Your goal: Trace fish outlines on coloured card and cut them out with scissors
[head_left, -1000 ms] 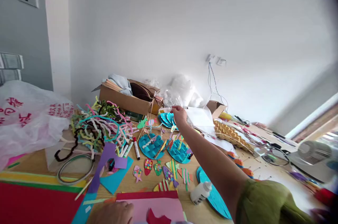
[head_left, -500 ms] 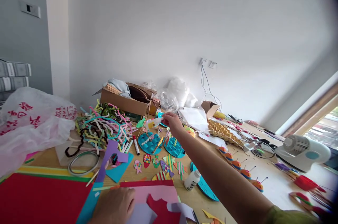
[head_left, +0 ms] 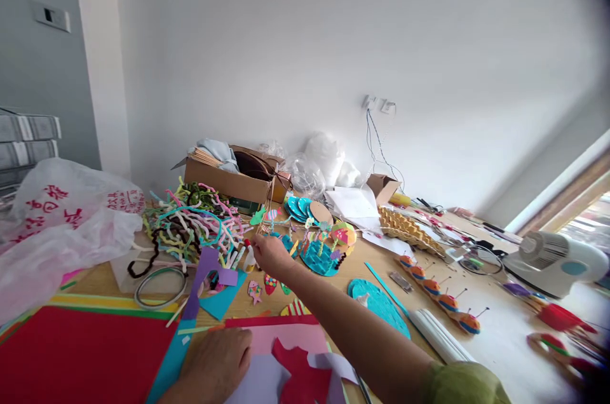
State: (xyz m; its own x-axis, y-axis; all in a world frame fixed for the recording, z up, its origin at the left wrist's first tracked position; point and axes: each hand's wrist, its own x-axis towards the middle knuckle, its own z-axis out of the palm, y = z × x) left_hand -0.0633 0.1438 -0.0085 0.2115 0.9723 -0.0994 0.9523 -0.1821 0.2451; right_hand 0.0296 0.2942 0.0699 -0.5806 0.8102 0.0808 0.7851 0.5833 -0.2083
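My right hand (head_left: 272, 255) reaches to the middle of the table, its fingers closed round a small white bottle with a yellow label (head_left: 248, 260). Just beside the bottle are markers, one with a red cap (head_left: 246, 242). My left hand (head_left: 216, 358) rests with curled fingers on the pink and lilac paper sheets (head_left: 267, 337); what lies under its fingers is hidden. Right of it is a red paper cut-out (head_left: 302, 369). Decorated paper fish (head_left: 254, 291) lie in front of my right hand, some covered by my forearm. Behind stand blue round pieces with small figures (head_left: 320, 259).
Pipe cleaners (head_left: 195, 223) are heaped at left, beside a plastic bag (head_left: 71, 207) and red sheets (head_left: 86, 347). A cardboard box (head_left: 229, 178) stands by the wall. At right are a blue disc (head_left: 381, 305), orange-and-blue figures (head_left: 448, 302) and a white fan-like device (head_left: 548, 261).
My right hand has moved left and down with the bottle, toward the markers. The stacked blue discs behind now show. My left hand stays on the paper; the view has shifted slightly.
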